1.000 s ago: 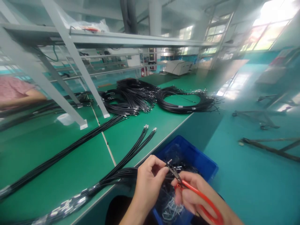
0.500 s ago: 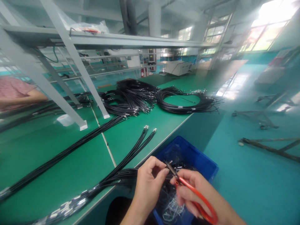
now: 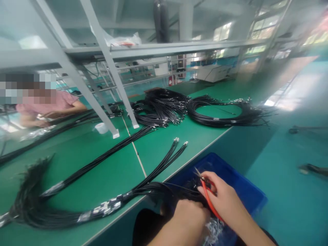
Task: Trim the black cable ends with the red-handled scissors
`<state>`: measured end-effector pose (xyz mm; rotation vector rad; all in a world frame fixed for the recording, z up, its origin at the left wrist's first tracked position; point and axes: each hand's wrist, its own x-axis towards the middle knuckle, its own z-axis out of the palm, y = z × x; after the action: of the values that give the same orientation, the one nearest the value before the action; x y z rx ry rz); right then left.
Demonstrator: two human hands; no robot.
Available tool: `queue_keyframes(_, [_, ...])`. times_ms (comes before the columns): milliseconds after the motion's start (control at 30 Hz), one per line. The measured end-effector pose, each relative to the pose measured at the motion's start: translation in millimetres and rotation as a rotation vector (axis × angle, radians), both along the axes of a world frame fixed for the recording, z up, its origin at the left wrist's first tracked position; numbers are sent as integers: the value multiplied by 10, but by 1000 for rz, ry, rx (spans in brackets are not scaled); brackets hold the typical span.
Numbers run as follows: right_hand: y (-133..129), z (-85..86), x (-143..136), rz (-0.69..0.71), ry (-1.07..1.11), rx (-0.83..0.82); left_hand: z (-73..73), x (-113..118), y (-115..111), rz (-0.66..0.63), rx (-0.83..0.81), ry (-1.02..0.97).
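My right hand [image 3: 222,198] is closed around red-handled scissors [image 3: 210,198], whose short pointed blades stand apart and point up and left. My left hand [image 3: 191,217] is lower, over the near side of the blue bin; its back faces me, and its fingers are hidden and smeared by motion. Just beyond it, black cables [image 3: 153,187] droop from the table edge towards the bin. Others in this bundle lie on the green table [image 3: 99,184], with silvery ends [image 3: 176,140] pointing away from me.
The blue bin [image 3: 246,191] holds clear plastic scraps. Coiled black cables [image 3: 215,119] lie farther back. Metal shelf posts [image 3: 112,68] rise from the table near a white roll [image 3: 101,128]. A person in a pink top [image 3: 61,102] sits across on the left.
My left hand has dropped away from the scissor tips, down over the bin. The scissors have tilted more upright and their blades have parted. The view has swung left.
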<state>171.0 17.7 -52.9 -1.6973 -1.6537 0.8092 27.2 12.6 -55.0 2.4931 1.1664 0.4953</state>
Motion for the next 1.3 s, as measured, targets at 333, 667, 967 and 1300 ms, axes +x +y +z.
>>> queue_keyframes(333, [-147,-760,-277,269,-5,-242,311,-910,597,699,98,163])
queue_keyframes(667, [-16,-474,91,-230,-63,55,419,-941,556,720,-4,-66])
queue_keyframes(967, [-119,294,80,-467,542,252,703,-381,553,286,-190,-392])
queue_keyframes(1300, [-164,358,-109,-309,1081,159,770,-166,313,126,-122,-614])
